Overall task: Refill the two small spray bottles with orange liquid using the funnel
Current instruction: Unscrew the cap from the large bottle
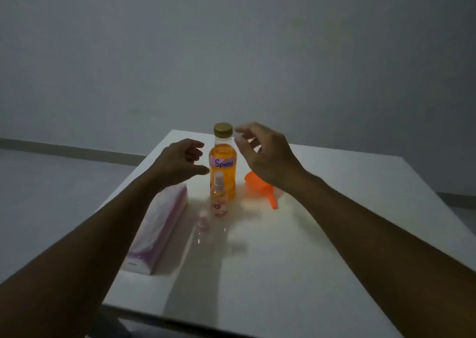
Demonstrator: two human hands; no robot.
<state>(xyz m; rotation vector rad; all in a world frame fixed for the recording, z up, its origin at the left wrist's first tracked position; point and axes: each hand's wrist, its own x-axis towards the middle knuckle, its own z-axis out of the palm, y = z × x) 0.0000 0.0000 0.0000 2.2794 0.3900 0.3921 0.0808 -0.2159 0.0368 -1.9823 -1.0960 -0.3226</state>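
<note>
Head view over a white table (334, 234). Left hand (177, 162) at 9 o'clock of the tall orange-liquid bottle (226, 154), fingers loosely curled, gripping nothing; right hand (265, 154) at 2 o'clock of it, up by the gold cap (223, 129), fingers spread, likewise empty, apparently short of contact. Flower-printed spray bottle (219, 201) upright at 6 o'clock of the tall one, overlapping it in view; touching or apart, cannot tell. Clear spray bottle (202, 225) with pink top further toward 6 o'clock, faint in the glare; both seemingly still capped. Orange funnel (257, 185) on its side at 4 o'clock, close by the right wrist. Purple-and-white tissue pack (159, 229) at 8 o'clock. Likely trouble: toppling the light spray bottles while lifting the tall one past them; nudging the funnel into a roll with the forearm; slopping liquid through a slack hold after uncapping. Handwritten on a purple band: "Spray". Small print on the tissue pack too blurred to read.
</note>
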